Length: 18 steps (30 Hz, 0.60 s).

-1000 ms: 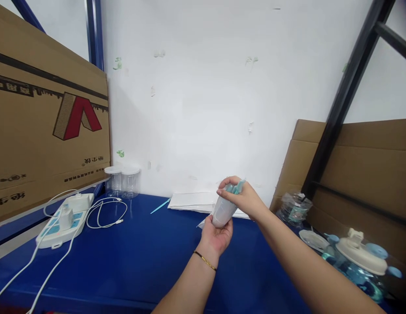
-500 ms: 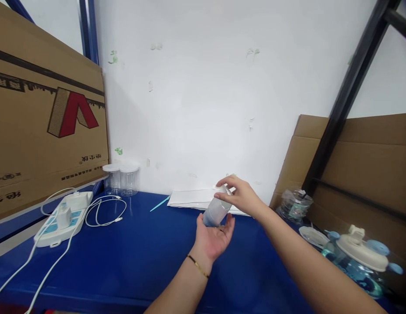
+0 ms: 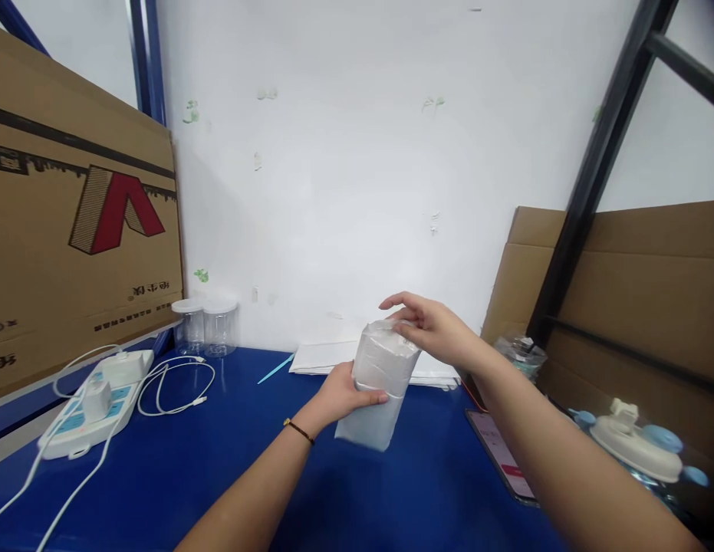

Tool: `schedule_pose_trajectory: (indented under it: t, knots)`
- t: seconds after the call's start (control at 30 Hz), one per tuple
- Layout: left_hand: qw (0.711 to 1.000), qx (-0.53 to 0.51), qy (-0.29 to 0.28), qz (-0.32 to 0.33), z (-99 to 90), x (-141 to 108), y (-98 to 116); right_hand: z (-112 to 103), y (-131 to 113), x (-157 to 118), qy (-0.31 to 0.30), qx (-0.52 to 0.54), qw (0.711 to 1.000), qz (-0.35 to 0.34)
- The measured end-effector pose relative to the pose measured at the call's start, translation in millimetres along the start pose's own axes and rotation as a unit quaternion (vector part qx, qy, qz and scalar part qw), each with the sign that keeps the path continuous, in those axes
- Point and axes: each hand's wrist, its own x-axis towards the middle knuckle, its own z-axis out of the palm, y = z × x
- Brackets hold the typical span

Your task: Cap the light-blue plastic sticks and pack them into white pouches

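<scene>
A white packet (image 3: 385,368) in thin, creased wrapping tilts above the blue table, its top leaning right. My left hand (image 3: 348,395) is closed around its left side, thumb across the front. At the packet's upper right end is my right hand (image 3: 429,326). Its thumb touches the top face while the index finger stretches out above, with a gap between thumb and fingers. The packet's back side and some of my left fingers are hidden. Behind the packet, white paper sheets (image 3: 319,358) lie near the wall, beside a thin light-blue stick (image 3: 276,369).
To the left are a white power strip (image 3: 74,437) with cables and two lidded clear jars (image 3: 220,330). A phone (image 3: 500,452) lies partly under my right forearm. At the right stand a bottle with a cream lid (image 3: 636,445) and cardboard (image 3: 656,299).
The packet has turned and come closer, so its broad side shows. My left hand went from cupping its base to gripping its side. The phone has come into view.
</scene>
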Motion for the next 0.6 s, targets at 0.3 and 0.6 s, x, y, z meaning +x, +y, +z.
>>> schedule_pose_trajectory:
  t: [0.3, 0.6]
  knots:
    - [0.928, -0.309, -0.083, -0.192, 1.2, -20, -3, 13, 26, -36, -0.043, 0.153, 0.985, -0.070]
    - [0.832, -0.434, 0.002, -0.344, 4.0, -53, -66, 44, 60, -77, -0.106, 0.158, 0.981, 0.033]
